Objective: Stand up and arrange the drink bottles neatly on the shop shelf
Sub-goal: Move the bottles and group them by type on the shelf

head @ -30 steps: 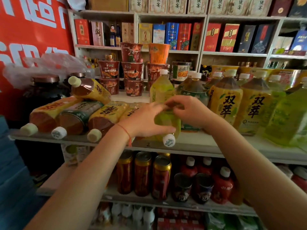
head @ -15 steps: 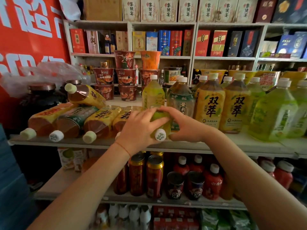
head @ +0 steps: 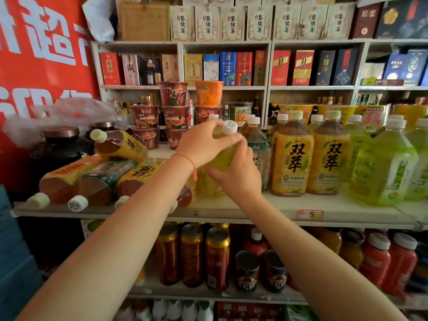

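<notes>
Both of my hands hold one green tea bottle (head: 223,156), which stands nearly upright on the shelf (head: 254,210) with its white cap up. My left hand (head: 201,144) grips its neck just under the cap. My right hand (head: 236,174) wraps its lower body. To the left, several brown tea bottles (head: 102,181) lie on their sides with caps toward me, one (head: 120,144) stacked on top. To the right, yellow-labelled bottles (head: 293,158) and green bottles (head: 384,167) stand upright in rows.
Stacked noodle cups (head: 173,112) stand behind the bottles. Dark jars (head: 60,144) under a plastic sheet fill the far left. Cans (head: 192,253) and red bottles (head: 379,260) fill the lower shelf. Boxed goods line the wall shelves (head: 222,88) behind.
The green bottle lay on its side with its cap toward me; both hands have tipped it up so the cap now points upward. My left hand moved up to the neck.
</notes>
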